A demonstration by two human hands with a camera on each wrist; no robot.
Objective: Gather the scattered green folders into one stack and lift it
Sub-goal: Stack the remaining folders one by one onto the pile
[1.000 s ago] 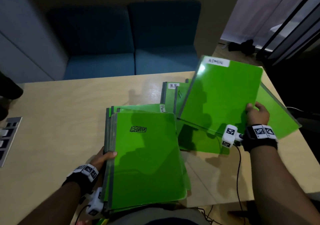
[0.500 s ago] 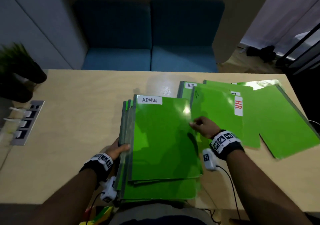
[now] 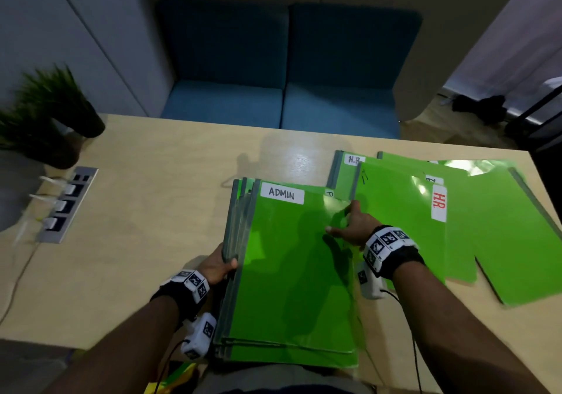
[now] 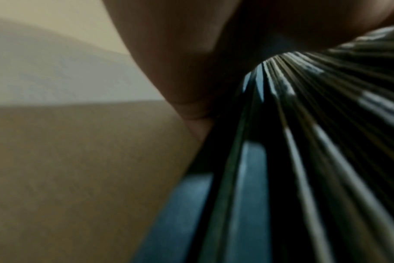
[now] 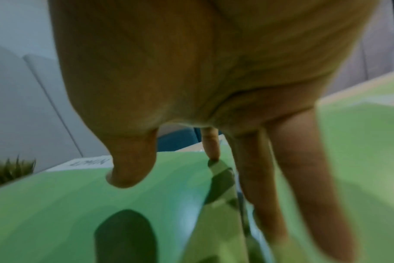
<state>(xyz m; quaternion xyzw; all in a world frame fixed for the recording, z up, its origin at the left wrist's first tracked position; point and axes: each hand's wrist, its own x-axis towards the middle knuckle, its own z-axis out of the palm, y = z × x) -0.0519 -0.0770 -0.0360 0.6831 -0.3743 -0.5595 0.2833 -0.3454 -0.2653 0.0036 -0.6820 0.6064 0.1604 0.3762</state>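
- The step in hand is the gathering; a stack [image 3: 292, 278] of green folders lies at the near edge of the tabletop [image 3: 146, 211], just in front of the person, and the top one bears a white label [image 3: 282, 193] that reads ADMIN;
- The left hand [image 3: 217, 267] has its grip on the left, spine side of the stack; the thumb lies on top and the fingers go under the edge, so they are hidden; the left wrist view shows the many spines [image 4: 304, 142] fanned out close to the palm, which tells that the pile is not yet squared;
- The right hand [image 3: 352, 226] rests on the right edge of the top folder with the fingers straight and spread; in the right wrist view the fingertips [image 5: 212, 151] touch the green cover and nothing is pinched, so this grip is open and has hold of nothing;
- Several loose folders [image 3: 501, 229] lie to the right, overlapping one another; one has a label with HR in red [image 3: 438, 203], and one behind it [image 3: 343, 171] has a label in black;
- The task is, I judge, about half done; the next move calls for the right hand to reach to the right, slide the nearest loose folder over, and lay it on the stack; the covers look glossy and may slip, so the left grip should hold the spines firm; the lift comes only after all are gathered.
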